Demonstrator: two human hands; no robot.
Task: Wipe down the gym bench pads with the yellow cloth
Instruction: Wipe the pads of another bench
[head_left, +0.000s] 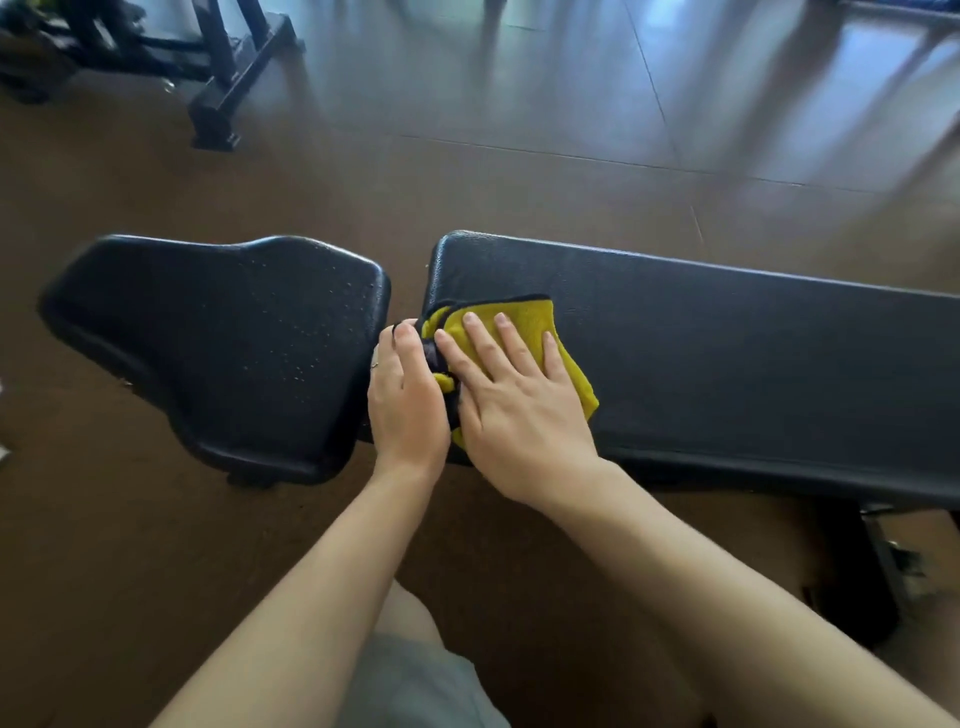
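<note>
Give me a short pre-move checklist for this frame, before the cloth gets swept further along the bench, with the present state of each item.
1. Yellow microfibre cloth with dark edging lies on the long black padded backrest: ok.
2. Right hand lies flat on the cloth, fingers spread: ok.
3. Left hand grips the bunched end of the cloth at the gap between the pads: ok.
4. Cloth spread flat for wiping: not ok, partly bunched.
5. Small black contoured seat pad wiped dry: not ok, droplets dot its surface.
6. Backrest already wiped to the right of the cloth: cannot tell.
</note>
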